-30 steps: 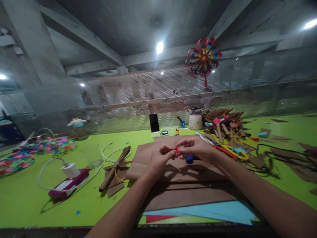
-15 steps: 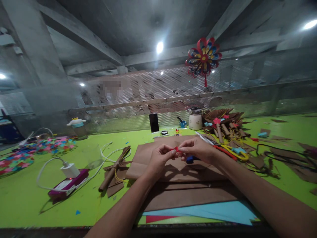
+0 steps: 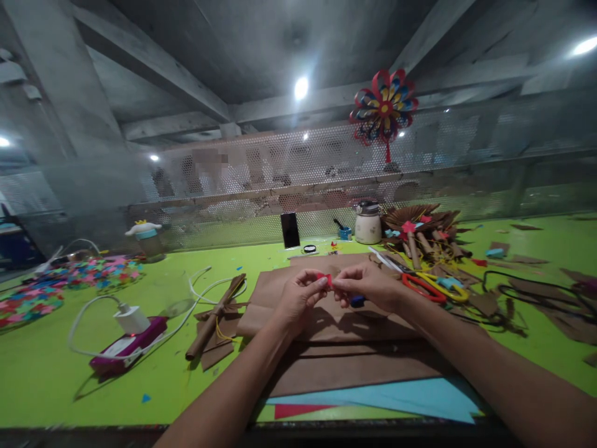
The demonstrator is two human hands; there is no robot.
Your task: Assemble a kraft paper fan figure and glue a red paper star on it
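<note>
A small red paper piece (image 3: pixel 328 280) is pinched between both hands, above brown paper sheets (image 3: pixel 270 298). My left hand (image 3: pixel 303 296) grips its left side with thumb and forefinger. On its right side, my right hand (image 3: pixel 366 285) pinches it with thumb and fingers. A dark blue object (image 3: pixel 357 302) shows just under my right hand; what it is cannot be made out. Scissors with red handles (image 3: pixel 424 288) and scissors with yellow handles (image 3: pixel 454 290) lie to the right of my right hand.
At left are a power strip (image 3: pixel 105 364) with a white charger, a rolled brown paper (image 3: pixel 205 333) and colourful paper stars (image 3: pixel 109 274). Behind stand a phone (image 3: pixel 290 231) and a white jar (image 3: pixel 368 225). Brown paper fans (image 3: pixel 420 221) lie back right. Blue sheets (image 3: pixel 396 398) lie in front.
My right hand has shifted slightly left and down, and the red piece now shows more upright between the fingers. The red scissor handles are more exposed.
</note>
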